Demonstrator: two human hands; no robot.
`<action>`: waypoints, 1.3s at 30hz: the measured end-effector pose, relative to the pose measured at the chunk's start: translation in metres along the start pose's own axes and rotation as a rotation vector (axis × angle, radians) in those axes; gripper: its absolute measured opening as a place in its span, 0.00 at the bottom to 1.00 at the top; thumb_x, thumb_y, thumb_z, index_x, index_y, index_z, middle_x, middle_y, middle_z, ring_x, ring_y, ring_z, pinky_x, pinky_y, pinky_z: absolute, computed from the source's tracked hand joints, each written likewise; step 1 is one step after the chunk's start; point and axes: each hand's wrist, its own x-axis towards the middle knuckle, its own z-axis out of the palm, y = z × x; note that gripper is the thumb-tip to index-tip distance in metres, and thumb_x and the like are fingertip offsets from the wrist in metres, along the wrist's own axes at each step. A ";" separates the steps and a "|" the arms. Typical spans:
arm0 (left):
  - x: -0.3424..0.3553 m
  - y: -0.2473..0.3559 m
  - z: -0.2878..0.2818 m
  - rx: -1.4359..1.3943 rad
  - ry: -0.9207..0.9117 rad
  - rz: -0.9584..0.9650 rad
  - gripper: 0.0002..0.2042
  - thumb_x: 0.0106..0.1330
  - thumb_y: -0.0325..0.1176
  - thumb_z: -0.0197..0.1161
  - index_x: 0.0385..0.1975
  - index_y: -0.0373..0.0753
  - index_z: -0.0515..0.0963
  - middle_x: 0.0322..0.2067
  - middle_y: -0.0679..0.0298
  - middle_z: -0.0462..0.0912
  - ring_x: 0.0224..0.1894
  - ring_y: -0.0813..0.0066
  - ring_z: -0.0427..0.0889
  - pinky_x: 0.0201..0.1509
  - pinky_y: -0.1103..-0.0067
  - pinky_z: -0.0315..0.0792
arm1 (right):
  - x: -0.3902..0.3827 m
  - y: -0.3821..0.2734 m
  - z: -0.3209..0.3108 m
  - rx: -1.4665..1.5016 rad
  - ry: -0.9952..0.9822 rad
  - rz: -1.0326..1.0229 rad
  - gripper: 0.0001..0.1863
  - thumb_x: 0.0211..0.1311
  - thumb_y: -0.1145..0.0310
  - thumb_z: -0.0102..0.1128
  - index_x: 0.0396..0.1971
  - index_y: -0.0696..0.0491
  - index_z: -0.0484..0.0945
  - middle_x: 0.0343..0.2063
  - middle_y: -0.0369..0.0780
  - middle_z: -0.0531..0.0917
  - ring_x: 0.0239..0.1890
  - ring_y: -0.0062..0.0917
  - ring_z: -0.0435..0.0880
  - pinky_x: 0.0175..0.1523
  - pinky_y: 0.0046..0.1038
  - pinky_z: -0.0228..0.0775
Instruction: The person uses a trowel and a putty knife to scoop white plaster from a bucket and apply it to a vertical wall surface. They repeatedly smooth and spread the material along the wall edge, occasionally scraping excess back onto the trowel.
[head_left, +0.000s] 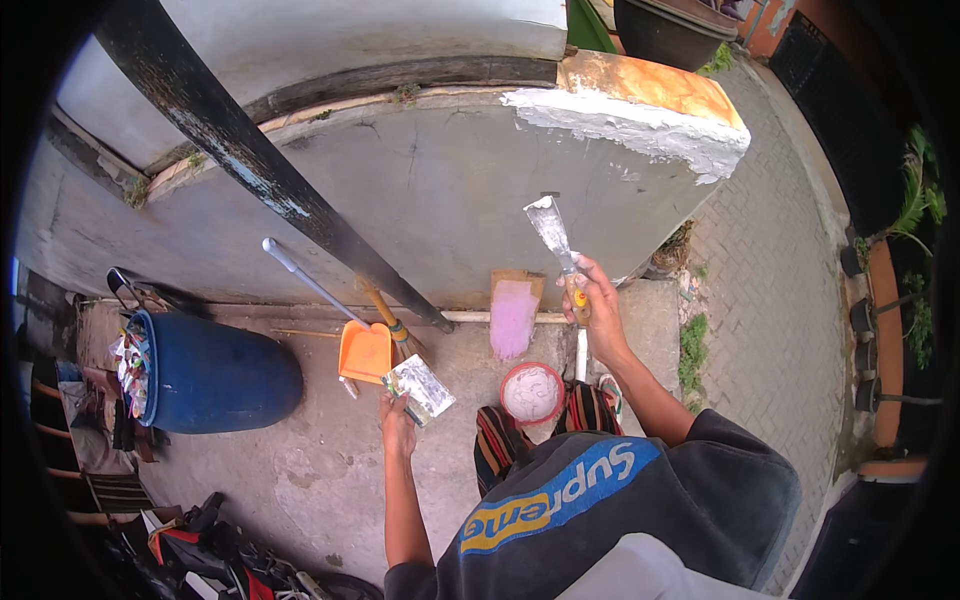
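My right hand (600, 312) is raised in front of the wall and grips a putty knife (552, 236) by its handle, with white paste on the blade. Lower and to the left, my left hand (398, 428) holds a flat rectangular plate (428, 384) smeared with white paste. A round red tub (532, 422) of pale pinkish-white paste stands between my legs. Thick white paste (620, 122) coats the upper edge of the grey wall (430, 190), away from the blade. A board with a pink patch (514, 315) lies at the wall's foot.
An orange dustpan (364, 352) and a broom (398, 332) are left of the plate. Farther left lies a blue barrel (225, 373) full of litter. A dark pole (270, 180) slants across the wall. A motorcycle (225, 555) stands lower left; a paved lane (765, 260) runs right.
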 end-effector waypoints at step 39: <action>0.137 0.237 0.205 0.835 -0.996 0.365 0.10 0.67 0.27 0.48 0.46 0.33 0.63 0.42 0.61 0.69 0.45 0.79 0.66 0.53 0.81 0.59 | 0.137 -0.003 0.142 -0.320 1.200 -0.698 0.21 0.69 0.71 0.42 0.60 0.60 0.63 0.47 0.43 0.65 0.42 0.24 0.70 0.45 0.24 0.66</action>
